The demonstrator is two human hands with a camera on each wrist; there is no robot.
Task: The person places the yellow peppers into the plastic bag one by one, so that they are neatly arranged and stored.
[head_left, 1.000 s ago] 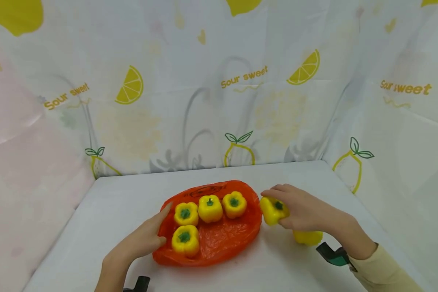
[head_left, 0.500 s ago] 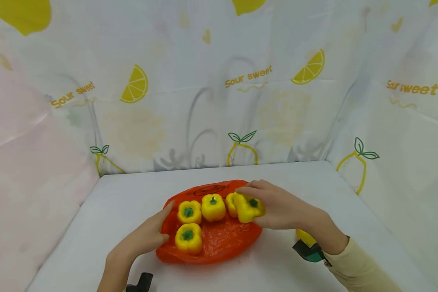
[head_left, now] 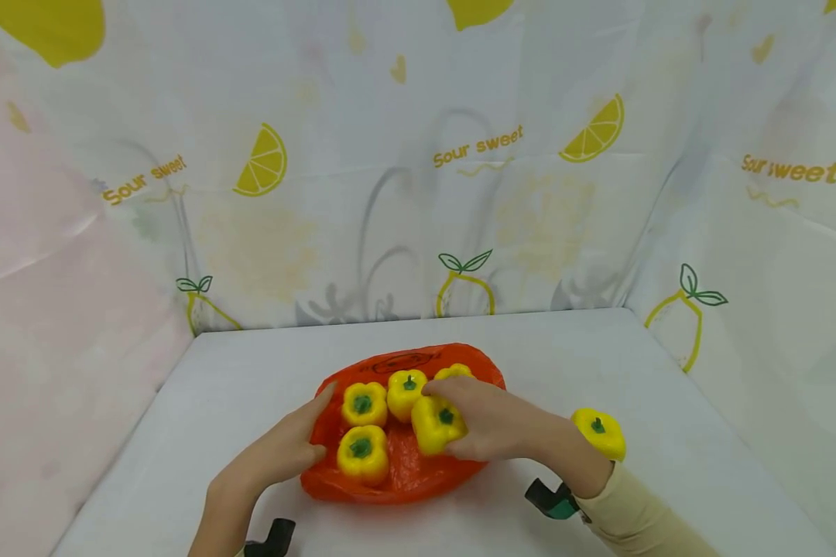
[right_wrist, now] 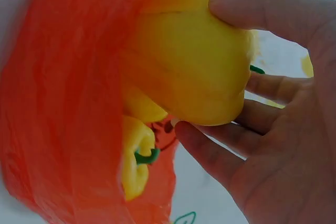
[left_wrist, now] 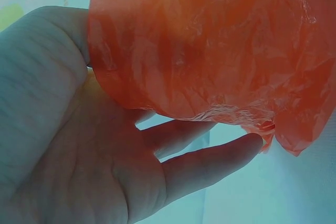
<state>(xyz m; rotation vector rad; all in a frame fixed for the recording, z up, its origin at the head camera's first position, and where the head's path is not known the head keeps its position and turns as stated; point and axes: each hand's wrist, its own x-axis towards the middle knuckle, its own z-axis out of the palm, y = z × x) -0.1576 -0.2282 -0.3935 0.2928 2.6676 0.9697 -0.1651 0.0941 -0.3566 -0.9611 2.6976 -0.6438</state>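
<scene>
A red plastic bag point(head_left: 407, 472) lies spread with its mouth open, holding several yellow bell peppers, among them a front-left bell pepper point(head_left: 364, 458) and a back-right bell pepper point(head_left: 455, 371) partly covered by my hand. Over the bag's right part, my right hand point(head_left: 491, 422) grips another yellow bell pepper point(head_left: 432, 427) between thumb and fingers; in the right wrist view this held bell pepper point(right_wrist: 194, 56) is at the bag's mouth. My left hand point(head_left: 286, 442) rests against the bag's left side. The left wrist view shows its fingers point(left_wrist: 205, 169) spread and fairly straight, thumb tip hidden behind the film.
One more yellow bell pepper point(head_left: 601, 432) stands on the white table point(head_left: 669, 456), right of the bag beside my right forearm. Lemon-patterned cloth point(head_left: 362, 232) hangs behind the table and at both sides. Dark wrist mounts point(head_left: 553, 499) sit below my wrists.
My right hand has carried its bell pepper leftward from beside the bag to over the peppers inside. The loose bell pepper on the table has come into fuller view. The left hand holds its place.
</scene>
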